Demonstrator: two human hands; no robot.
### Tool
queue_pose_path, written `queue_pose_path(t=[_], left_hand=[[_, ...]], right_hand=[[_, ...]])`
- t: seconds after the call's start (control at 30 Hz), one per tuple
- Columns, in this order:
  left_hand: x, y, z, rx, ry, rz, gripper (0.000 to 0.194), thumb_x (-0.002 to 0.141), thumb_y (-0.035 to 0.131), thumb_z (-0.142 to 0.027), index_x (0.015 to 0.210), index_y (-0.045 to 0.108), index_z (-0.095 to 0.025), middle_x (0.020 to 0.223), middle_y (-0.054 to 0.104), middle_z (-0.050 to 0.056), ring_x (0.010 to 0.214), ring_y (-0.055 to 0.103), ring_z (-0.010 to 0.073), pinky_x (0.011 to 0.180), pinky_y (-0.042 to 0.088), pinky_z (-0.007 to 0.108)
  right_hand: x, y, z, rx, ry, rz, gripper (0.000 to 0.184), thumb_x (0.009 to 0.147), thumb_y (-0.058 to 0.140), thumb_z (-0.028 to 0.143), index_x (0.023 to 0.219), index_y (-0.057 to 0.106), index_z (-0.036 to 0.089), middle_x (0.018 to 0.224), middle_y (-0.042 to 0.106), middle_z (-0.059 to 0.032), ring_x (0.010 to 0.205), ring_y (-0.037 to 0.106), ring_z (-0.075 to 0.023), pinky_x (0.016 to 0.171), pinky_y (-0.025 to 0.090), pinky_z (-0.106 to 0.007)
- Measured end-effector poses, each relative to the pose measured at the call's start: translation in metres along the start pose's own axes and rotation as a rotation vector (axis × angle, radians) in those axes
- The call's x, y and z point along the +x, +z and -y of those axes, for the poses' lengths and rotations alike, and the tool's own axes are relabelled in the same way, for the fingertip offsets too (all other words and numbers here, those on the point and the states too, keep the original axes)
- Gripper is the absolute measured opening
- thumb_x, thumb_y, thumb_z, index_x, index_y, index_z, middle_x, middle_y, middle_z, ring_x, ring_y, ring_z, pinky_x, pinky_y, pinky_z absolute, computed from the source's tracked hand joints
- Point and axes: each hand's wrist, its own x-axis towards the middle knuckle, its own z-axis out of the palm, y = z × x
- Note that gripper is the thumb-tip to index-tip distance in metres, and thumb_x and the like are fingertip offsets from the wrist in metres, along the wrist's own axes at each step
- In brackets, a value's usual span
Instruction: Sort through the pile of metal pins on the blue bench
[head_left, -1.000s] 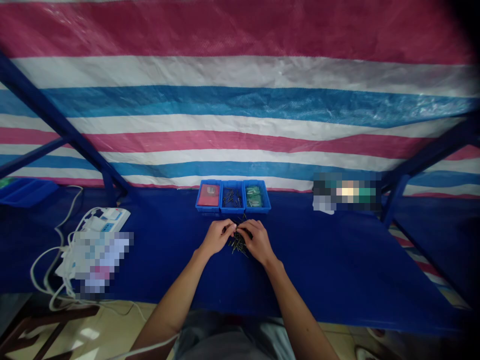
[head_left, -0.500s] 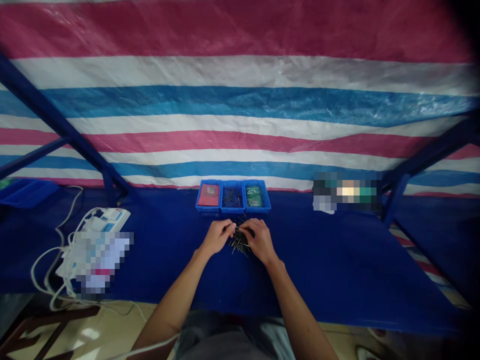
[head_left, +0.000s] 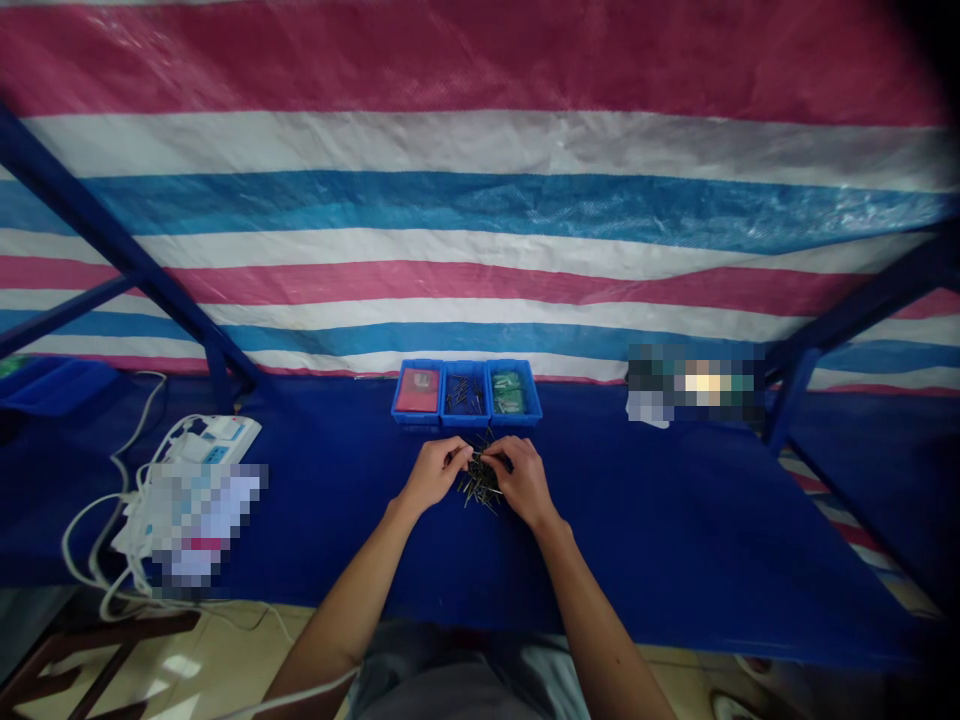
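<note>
Closely pinched fingers (head_left: 463, 456), left hand (head_left: 433, 473), right hand (head_left: 523, 478), seemingly gripping thin dark pieces (head_left: 478, 489)

The thin rods (head_left: 480, 488) look metallic, the sheeting (head_left: 480, 205) glossy.

Two hands (head_left: 435, 472), three small blue bins (head_left: 466, 421) in row, one heap of thin dark pieces (head_left: 478, 486)

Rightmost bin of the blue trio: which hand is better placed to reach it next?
Probably the right hand: it is just in front of that blue bin; the left hand is farther left.
</note>
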Motion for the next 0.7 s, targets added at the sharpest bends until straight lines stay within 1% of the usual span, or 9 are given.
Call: queue_pose_path(t=[0.23, 0.47, 0.57, 0.7], left_hand=[[0.0001, 0.0009, -0.0015, -0.019, -0.001, -0.032, 0.036, 0.097, 0.049, -0.04, 0.077, 0.065, -0.015, 0.068, 0.065, 0.001, 0.061, 0.054, 0.0121, 0.062, 0.039, 0.022], [0.0005, 0.0019, 0.0025, -0.041, -0.011, -0.085, 0.033, 0.096, 0.052, -0.039, 0.077, 0.066, -0.015, 0.07, 0.067, 0.002, 0.06, 0.054, 0.0113, 0.061, 0.04, 0.022], [0.0002, 0.0009, 0.0042, -0.067, -0.021, -0.16, 0.032, 0.095, 0.054, -0.04, 0.08, 0.066, -0.015, 0.073, 0.068, 0.002, 0.06, 0.056, 0.0116, 0.062, 0.042, 0.022], [0.0016, -0.0017, 0.0042, -0.018, 0.0, -0.32, 0.031, 0.094, 0.056, -0.041, 0.084, 0.071, -0.016, 0.079, 0.07, 0.004, 0.065, 0.058, 0.0135, 0.063, 0.043, 0.024]], right_hand=[[0.0004, -0.0014, 0.001, -0.03, 0.004, 0.038, 0.02, 0.099, 0.052, 0.029, 0.083, 0.064, 0.022, 0.082, 0.069, -0.0043, 0.08, 0.061, -0.0206, 0.078, 0.038, -0.035], [0.0001, -0.002, 0.0026, -0.061, -0.005, 0.04, 0.026, 0.102, 0.045, 0.03, 0.083, 0.062, 0.021, 0.079, 0.066, -0.0036, 0.077, 0.059, -0.0196, 0.077, 0.036, -0.034], [0.0001, -0.0051, 0.0011, -0.062, 0.038, -0.015, 0.026, 0.102, 0.044, 0.029, 0.083, 0.061, 0.021, 0.08, 0.066, -0.0034, 0.077, 0.059, -0.0189, 0.077, 0.036, -0.033], [0.0007, -0.01, -0.0033, -0.061, 0.11, -0.123, 0.024, 0.1, 0.046, 0.028, 0.084, 0.062, 0.02, 0.081, 0.068, -0.0043, 0.077, 0.06, -0.0198, 0.077, 0.037, -0.033]])
